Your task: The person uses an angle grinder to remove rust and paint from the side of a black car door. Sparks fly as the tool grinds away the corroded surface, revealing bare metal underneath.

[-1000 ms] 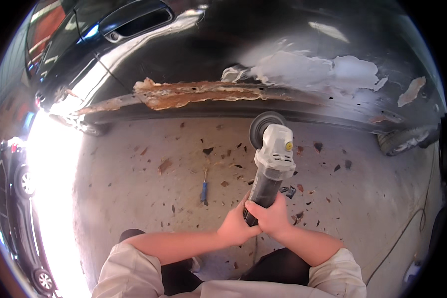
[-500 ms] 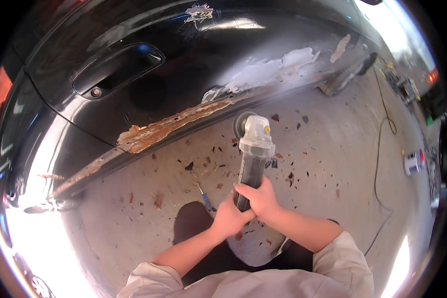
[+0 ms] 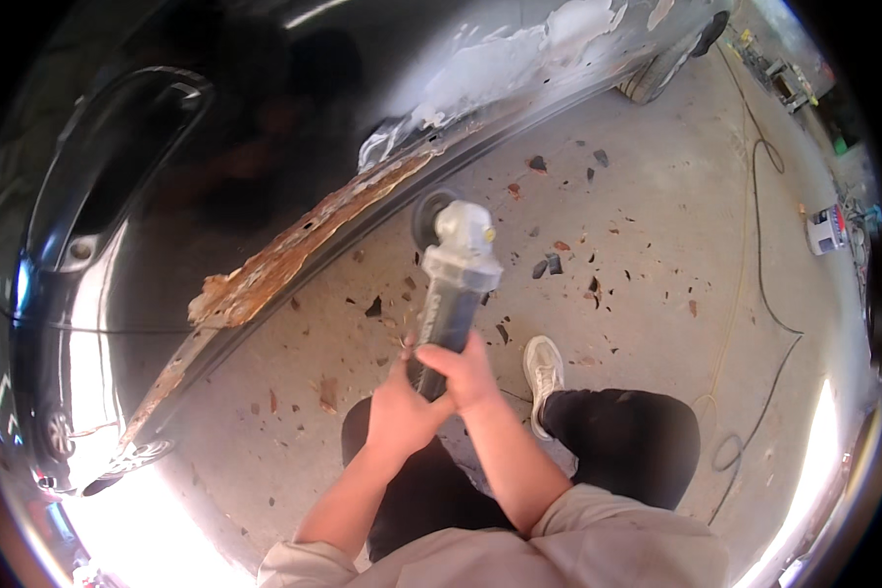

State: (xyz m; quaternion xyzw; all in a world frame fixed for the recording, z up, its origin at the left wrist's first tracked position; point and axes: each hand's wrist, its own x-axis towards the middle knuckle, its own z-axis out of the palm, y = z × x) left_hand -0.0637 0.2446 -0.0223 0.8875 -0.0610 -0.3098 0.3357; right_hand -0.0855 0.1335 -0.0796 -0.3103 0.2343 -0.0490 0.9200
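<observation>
Mid-frame, left hand and right hand both grip tight around the angle grinder beside the rusty car sill

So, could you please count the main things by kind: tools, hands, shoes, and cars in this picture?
Angle grinder: 1
Hands: 2, left hand and right hand, both gripping the grinder
White shoe: 1
Dark car with a rusted lower edge: 1
Total: 5
</observation>
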